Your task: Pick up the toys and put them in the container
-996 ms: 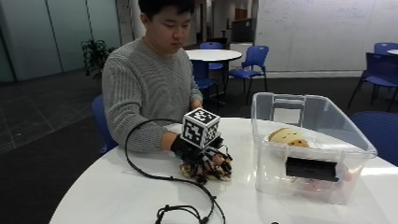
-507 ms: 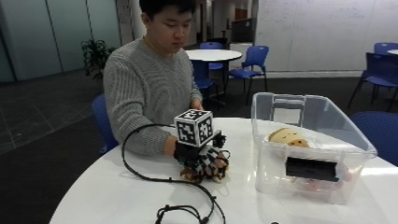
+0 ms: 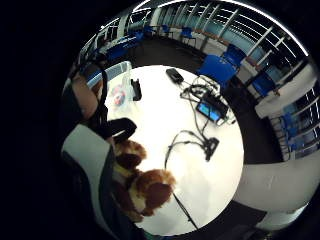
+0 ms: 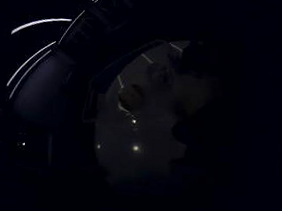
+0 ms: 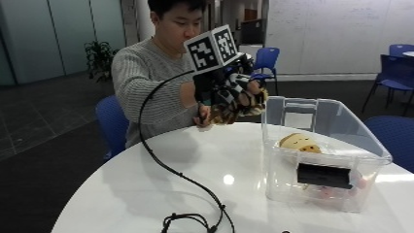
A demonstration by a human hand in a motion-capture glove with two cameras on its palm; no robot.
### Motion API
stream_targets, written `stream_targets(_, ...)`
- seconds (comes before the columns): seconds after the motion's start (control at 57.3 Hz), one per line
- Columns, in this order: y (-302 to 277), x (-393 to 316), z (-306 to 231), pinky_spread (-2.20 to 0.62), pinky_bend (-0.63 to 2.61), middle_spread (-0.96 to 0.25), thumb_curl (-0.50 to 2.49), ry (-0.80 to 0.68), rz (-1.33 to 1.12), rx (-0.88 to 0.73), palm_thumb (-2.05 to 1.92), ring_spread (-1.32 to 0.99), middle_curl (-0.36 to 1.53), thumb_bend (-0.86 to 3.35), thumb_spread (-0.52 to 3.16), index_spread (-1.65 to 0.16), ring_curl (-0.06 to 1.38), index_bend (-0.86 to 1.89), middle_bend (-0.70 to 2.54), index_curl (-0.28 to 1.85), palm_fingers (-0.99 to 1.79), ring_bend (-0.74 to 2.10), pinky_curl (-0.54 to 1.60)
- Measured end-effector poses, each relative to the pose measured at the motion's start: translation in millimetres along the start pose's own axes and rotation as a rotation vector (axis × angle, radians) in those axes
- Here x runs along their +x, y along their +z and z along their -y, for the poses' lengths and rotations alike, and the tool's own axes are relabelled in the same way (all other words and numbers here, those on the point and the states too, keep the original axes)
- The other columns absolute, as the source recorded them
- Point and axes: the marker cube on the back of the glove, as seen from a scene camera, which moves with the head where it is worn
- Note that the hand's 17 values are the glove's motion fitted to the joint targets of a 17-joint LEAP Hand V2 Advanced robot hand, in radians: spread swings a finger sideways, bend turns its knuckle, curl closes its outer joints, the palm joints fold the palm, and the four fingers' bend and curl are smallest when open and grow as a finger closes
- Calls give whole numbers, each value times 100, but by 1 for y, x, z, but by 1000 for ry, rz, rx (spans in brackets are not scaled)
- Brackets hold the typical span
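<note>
Since 0.5 s ago the right hand (image 5: 230,92) has risen off the table (image 5: 194,184) to approx. chest height, fingers curled round a brown plush toy (image 5: 242,104). Toy is now in the air beside the container's (image 5: 323,194) near wall, not yet over the opening. Est. handling: light, soft, compressible, non-fragile; take hold at mid-body. Container: clear plastic bin w/ one tan round plush (image 5: 299,142) inside, plus pink items at the bottom, type unclear.
</note>
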Motion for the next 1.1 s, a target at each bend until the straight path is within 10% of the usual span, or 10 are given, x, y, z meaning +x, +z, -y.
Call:
stream_targets(0.629,80,-151,94,-44,92,-31,133,-103,23,-126,61,-45,56,20,58,-51,60,16,36,73,85,87,45)
stream_targets(0.734,94,-143,82,-41,114,-31,132,-108,35,-295,47,-41,53,14,72,-48,61,2,20,67,48,85,51)
stream_targets(0.786,101,-139,75,-28,122,-25,119,-122,6,-345,30,-33,48,4,89,-44,59,4,9,64,-17,68,56)
stream_targets(1.1,116,-138,46,1,103,-14,70,-197,12,-372,-5,-10,34,-4,127,-37,39,10,11,40,-25,29,41)
